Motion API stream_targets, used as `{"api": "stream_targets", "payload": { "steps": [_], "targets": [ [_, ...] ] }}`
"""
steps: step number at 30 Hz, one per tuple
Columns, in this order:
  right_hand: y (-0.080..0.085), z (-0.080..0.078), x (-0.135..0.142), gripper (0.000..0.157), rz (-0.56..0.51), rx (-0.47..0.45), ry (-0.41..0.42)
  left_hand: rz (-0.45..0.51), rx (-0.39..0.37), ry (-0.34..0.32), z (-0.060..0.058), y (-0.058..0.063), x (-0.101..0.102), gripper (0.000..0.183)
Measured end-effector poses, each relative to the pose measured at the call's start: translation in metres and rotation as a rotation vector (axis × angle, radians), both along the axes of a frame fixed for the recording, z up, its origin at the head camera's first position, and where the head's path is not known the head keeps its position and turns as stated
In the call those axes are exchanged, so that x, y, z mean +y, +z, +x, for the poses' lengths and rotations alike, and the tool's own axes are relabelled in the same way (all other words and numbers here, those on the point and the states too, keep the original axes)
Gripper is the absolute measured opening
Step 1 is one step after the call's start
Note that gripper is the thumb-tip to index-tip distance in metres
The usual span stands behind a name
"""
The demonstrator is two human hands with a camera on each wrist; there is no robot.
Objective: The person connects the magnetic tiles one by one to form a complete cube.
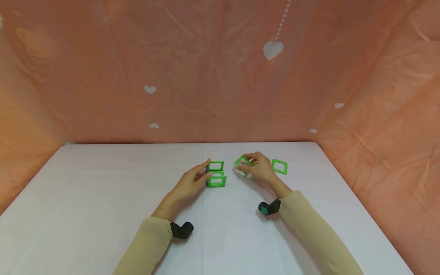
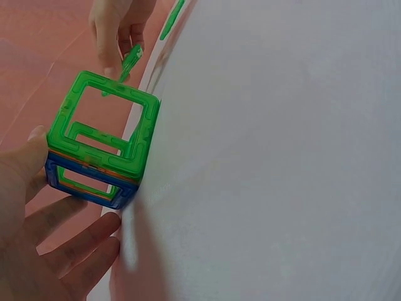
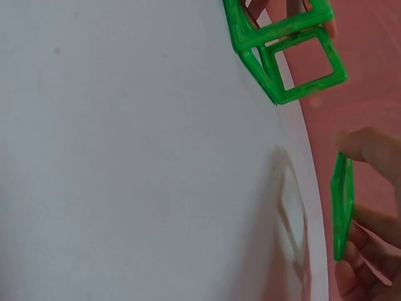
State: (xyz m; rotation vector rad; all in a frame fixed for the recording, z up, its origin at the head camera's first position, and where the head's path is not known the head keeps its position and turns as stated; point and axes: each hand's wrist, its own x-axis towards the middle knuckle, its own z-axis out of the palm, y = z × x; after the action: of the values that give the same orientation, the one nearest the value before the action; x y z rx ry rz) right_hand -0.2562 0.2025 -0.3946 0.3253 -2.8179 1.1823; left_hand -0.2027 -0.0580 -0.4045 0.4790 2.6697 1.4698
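Observation:
A small open-framed box of magnetic tiles [image 1: 217,185] stands on the table, green on most sides with a blue square tile [image 2: 81,195] on the side towards my left hand. My left hand [image 1: 187,185] steadies the box, thumb and forefinger against its left side while the other fingers spread out below, as the left wrist view shows. To the right, a single green square tile [image 3: 340,207] is pinched between the thumb and fingers of my right hand [image 1: 262,168]. It is raised above the table and apart from the box.
Another green square tile [image 1: 274,165] lies flat to the right of my right hand. A white cloth [image 1: 86,198] covers the table. Orange sheeting with white hearts [image 1: 206,76] hangs behind and at both sides.

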Motion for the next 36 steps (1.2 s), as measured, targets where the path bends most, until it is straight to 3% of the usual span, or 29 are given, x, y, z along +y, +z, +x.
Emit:
{"api": "stream_targets", "payload": {
  "steps": [15,36],
  "targets": [
    [-0.002,0.011,-0.010,0.056,-0.098,-0.043,0.094,0.006,-0.005,-0.003,-0.001,-0.003,-0.001,0.054],
    [-0.007,0.012,-0.019,0.060,-0.232,-0.037,0.252,0.006,0.000,-0.013,-0.004,-0.002,-0.002,0.055]
  ]
}}
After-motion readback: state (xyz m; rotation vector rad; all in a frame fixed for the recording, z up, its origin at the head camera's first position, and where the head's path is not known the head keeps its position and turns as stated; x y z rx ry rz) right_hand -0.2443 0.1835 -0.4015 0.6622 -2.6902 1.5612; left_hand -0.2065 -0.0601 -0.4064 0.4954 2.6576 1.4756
